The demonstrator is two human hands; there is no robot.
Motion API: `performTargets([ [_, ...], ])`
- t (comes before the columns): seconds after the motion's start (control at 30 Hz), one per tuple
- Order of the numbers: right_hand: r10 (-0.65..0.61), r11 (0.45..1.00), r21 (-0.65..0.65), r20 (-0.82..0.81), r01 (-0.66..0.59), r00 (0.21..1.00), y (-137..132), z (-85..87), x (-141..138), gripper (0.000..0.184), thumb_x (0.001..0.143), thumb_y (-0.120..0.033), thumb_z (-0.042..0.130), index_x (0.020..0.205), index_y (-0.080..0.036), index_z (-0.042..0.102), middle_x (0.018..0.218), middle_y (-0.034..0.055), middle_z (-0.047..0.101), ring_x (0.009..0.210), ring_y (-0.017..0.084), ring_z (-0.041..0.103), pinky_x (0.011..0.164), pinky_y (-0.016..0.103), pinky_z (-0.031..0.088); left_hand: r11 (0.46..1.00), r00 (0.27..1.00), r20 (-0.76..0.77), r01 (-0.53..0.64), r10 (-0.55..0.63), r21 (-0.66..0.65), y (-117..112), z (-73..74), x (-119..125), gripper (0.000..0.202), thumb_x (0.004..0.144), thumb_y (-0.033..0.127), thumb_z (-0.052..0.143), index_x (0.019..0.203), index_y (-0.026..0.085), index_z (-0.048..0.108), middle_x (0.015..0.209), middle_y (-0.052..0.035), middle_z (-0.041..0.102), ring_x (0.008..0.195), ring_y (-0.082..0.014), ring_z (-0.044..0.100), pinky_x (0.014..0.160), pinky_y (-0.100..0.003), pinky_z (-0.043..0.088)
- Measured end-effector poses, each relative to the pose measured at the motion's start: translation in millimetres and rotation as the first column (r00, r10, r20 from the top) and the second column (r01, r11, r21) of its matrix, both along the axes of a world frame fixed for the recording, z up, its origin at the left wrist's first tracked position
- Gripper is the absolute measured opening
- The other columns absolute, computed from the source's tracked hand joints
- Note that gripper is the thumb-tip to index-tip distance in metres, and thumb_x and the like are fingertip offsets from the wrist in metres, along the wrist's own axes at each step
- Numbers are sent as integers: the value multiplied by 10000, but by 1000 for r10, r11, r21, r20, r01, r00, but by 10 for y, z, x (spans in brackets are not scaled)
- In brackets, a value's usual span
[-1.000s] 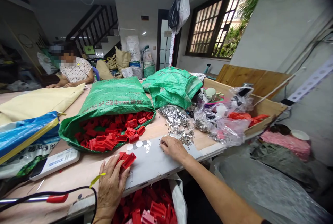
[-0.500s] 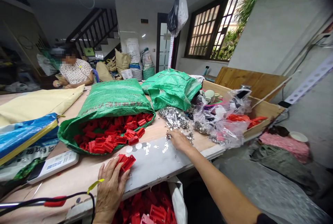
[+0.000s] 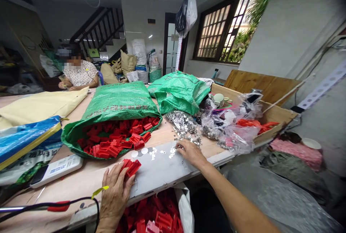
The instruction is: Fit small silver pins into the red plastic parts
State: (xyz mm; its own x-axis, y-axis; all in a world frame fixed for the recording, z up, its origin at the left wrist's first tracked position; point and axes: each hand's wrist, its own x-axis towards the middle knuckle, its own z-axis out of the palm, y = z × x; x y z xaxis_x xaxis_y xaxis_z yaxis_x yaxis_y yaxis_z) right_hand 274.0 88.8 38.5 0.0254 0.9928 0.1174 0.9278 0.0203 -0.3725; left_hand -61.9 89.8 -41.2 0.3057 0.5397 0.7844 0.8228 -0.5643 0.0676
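Observation:
My left hand (image 3: 115,186), at the table's front edge, is closed on a red plastic part (image 3: 133,168) with an open hollow. My right hand (image 3: 191,153) is lowered to the table with its fingers drawn together, beside a small cluster of flat silvery metal pieces (image 3: 172,153). Whatever its fingertips hold is too small to make out. Behind it, a heap of the same metal pieces (image 3: 183,124) spills toward the table's middle. Many red plastic parts (image 3: 113,146) fill the mouth of a green woven sack (image 3: 121,99) lying ahead of my left hand.
Below the table edge, a white sack (image 3: 186,207) holds more red parts. At right stand clear plastic bags (image 3: 229,128) and a wooden box (image 3: 281,117). A black cable (image 3: 89,199) runs by my left wrist. Another person (image 3: 79,72) sits at the far left.
My right hand has moved slightly down and nearer, from the edge of the metal heap to beside the small cluster. My left hand still holds the red plastic part in place.

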Motion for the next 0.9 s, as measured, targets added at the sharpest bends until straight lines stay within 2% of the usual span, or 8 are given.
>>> performTargets([
  [0.2, 56, 998, -32, -64, -59, 996, -197, -26, 86, 324, 792, -107, 606, 1089, -238, 612, 1053, 20, 628, 962, 187, 582, 822, 255, 411, 1000, 1000, -11, -1, 1, 7, -3, 38, 2, 302, 866, 356, 568, 1094, 160, 597, 1221, -153, 628, 1129, -293, 566, 1066, -505, 318],
  [0.4, 40, 999, -5, -60, -40, 997, -140, -76, 35, 200, 839, -129, 576, 1007, -224, 625, 1024, 38, 621, 971, 196, 573, 829, 266, 401, 1000, 1000, -11, -8, 8, 14, -1, 56, 18, 306, 874, 368, 554, 1096, 161, 596, 1225, -153, 626, 1123, -294, 571, 1066, -504, 321],
  [0.67, -16, 1000, -1, -59, 16, 998, -82, -142, -74, 60, 843, -151, 589, 877, -200, 577, 893, 26, 630, 848, 179, 571, 720, 249, 371, 1000, 1000, -7, -4, 4, 8, -6, 53, 9, 300, 876, 368, 552, 1087, 160, 599, 1220, -150, 631, 1117, -294, 575, 1059, -505, 330],
  [0.9, -61, 998, -14, -80, 60, 995, -138, -127, -1, 83, 822, -129, 575, 826, -207, 548, 859, 11, 634, 810, 171, 567, 665, 240, 331, 1000, 1000, 14, 2, -2, -5, -4, 52, 24, 311, 875, 362, 557, 1113, 166, 595, 1229, -149, 628, 1135, -294, 569, 1067, -516, 326],
])
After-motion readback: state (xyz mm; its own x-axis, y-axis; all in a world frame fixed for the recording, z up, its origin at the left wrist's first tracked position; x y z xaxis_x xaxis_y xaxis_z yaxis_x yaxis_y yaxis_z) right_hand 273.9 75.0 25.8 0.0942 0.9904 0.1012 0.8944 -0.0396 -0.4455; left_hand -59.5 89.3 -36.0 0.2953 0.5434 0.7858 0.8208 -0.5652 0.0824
